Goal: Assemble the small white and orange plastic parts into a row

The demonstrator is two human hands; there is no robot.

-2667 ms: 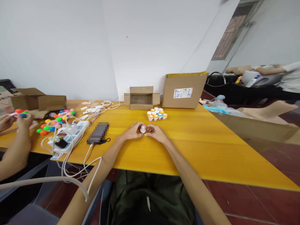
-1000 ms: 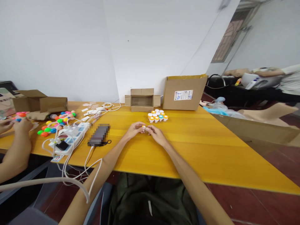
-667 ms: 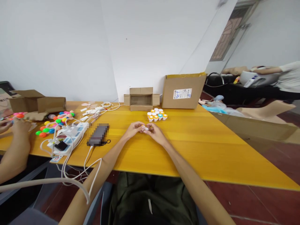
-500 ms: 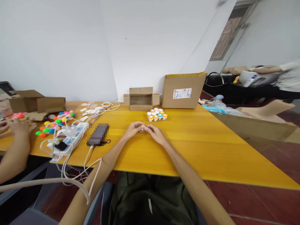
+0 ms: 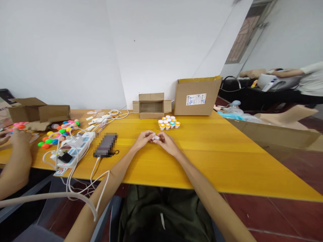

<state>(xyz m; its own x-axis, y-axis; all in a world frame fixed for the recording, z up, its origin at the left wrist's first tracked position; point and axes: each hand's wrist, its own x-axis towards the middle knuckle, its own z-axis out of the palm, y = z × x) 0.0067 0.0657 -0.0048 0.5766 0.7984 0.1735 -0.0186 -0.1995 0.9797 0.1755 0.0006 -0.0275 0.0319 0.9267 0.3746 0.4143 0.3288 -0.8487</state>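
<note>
Between the fingertips of both hands is a small whitish piece with dark markings (image 5: 156,137); its kind is too small to make out. My left hand (image 5: 146,138) grips it from the left, fingers closed. From the other side my right hand (image 5: 166,142) pinches it with thumb and fingers. Just beyond the hands stands a cluster of small white containers with orange, white and blue tops (image 5: 169,122), packed together on the yellow table (image 5: 202,158).
Behind the cluster are an open cardboard box (image 5: 151,107) and a large labelled carton (image 5: 198,97). On the left lie a phone (image 5: 106,145), a power strip (image 5: 75,149) with loose cables, and colourful balls (image 5: 63,129). Another person's arm (image 5: 20,161) works at far left.
The small piece has turned between my fingers and now shows more of its marked whitish side. My hands have stayed in nearly the same place.
</note>
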